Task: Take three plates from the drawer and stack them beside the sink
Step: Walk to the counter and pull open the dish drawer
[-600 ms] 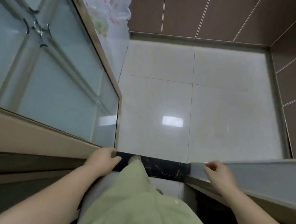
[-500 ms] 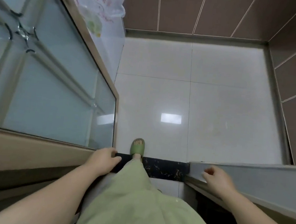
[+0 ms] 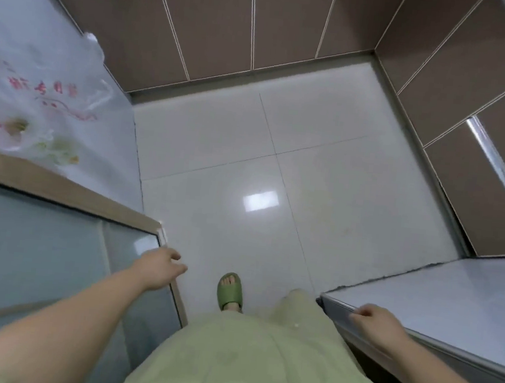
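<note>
Green clothing (image 3: 259,362) lowest in view; right hand (image 3: 379,322) loosely curled, holding nothing, over the grey counter (image 3: 450,303) edge; left hand (image 3: 160,270) empty, fingers spread, by the glass cabinet (image 3: 37,263) corner; green slipper (image 3: 231,291) on white floor (image 3: 277,178); plastic bag (image 3: 37,109) far left; no plates or drawer visible.

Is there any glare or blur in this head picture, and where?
Head view: a bright rectangular glare patch sits on the glossy white floor tiles; the white plastic bag with red print at left is motion-blurred; wall lines bow from wide-angle distortion.
</note>
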